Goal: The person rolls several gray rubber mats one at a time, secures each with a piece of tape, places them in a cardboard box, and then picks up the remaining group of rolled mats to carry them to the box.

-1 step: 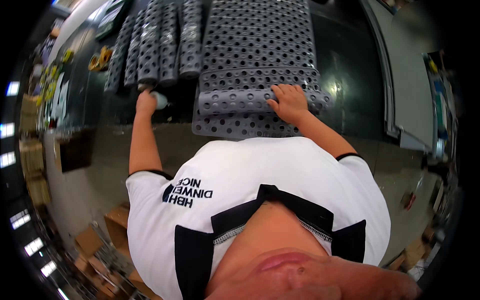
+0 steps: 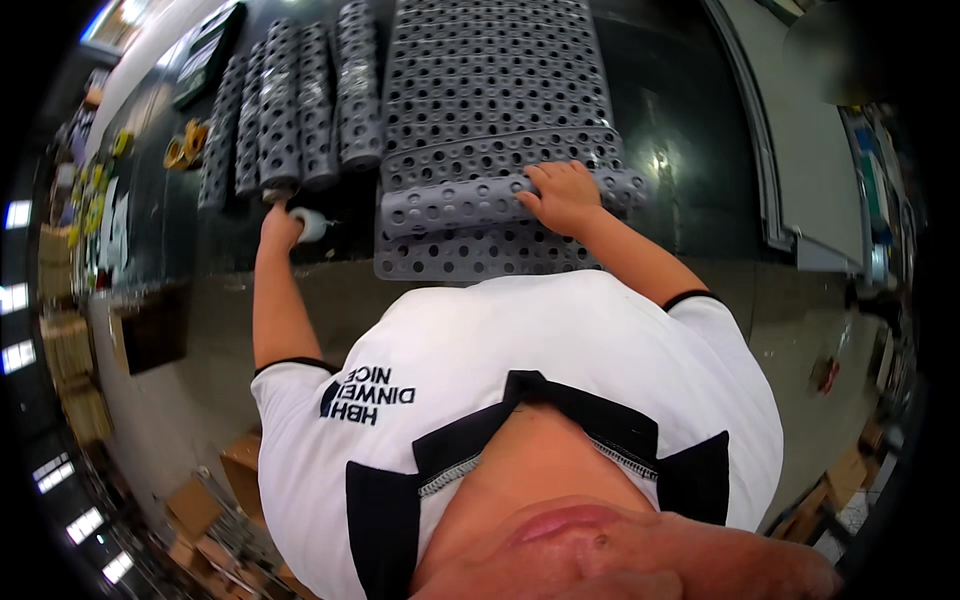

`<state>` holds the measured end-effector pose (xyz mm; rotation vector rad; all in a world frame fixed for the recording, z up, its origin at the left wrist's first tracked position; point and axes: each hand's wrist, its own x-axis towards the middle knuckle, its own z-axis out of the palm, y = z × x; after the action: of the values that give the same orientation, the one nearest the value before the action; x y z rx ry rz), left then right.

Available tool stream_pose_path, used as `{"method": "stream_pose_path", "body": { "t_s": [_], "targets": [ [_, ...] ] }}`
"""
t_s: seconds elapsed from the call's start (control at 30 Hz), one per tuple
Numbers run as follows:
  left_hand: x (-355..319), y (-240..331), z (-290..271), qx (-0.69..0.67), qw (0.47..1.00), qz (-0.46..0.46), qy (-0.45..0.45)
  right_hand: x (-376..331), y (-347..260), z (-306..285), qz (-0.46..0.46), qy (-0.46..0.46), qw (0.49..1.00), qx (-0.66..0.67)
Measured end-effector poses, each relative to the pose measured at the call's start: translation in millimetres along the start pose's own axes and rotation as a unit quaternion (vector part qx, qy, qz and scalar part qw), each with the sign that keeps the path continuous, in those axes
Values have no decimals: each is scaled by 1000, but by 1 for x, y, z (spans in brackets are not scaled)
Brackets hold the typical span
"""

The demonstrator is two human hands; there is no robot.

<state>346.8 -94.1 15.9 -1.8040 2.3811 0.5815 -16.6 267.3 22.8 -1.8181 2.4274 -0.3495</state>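
Dark table, grey mat roll, one hand on top

Head view: A dark table [image 2: 680,105] sits across the far side, in a big room with boxes around. On it lies a grey mat roll [image 2: 440,208]. It is long from left to right, and it is just in front of the person. The right hand [image 2: 567,198] is the nearer one. It rests on top of the roll, right of the middle, with thumb and fingers apart. Flat grey matting [image 2: 500,75] spreads out on the far side of the roll, and a flat edge [image 2: 460,255] shows on the near side.

The left hand [image 2: 282,228] is well apart from the right one, off past the roll's left end. It is by a whitish ring [image 2: 315,226], maybe tape. I cannot tell if it grips it. Five rolled mats [image 2: 280,110] lie just beyond, pointing near to far.

Yellow rings [image 2: 186,145] sit farther left. Two brown boxes [image 2: 148,330] are low on the left. What is inside them is too dark to tell.
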Motion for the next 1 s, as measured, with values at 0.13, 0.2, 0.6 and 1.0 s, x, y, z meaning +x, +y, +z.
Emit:
{"method": "stream_pose_path", "body": {
  "t_s": [0.13, 0.2, 0.6, 1.0],
  "targets": [
    [-6, 4, -5, -56, 991, -40, -117, 13, 8, -4, -2, -25, 1000, 15],
    [-25, 26, -23, -33, 999, 42, 4, 17, 9, -4, 2, -6, 999, 41],
    [-44, 316, 88, -339, 804, 344, -348, 32, 31, -8, -23, 231, 944, 237],
    [33, 321, 111, -176, 939, 295, -20, 38, 31, -10, -58, 79, 971, 218]
  ]
}}
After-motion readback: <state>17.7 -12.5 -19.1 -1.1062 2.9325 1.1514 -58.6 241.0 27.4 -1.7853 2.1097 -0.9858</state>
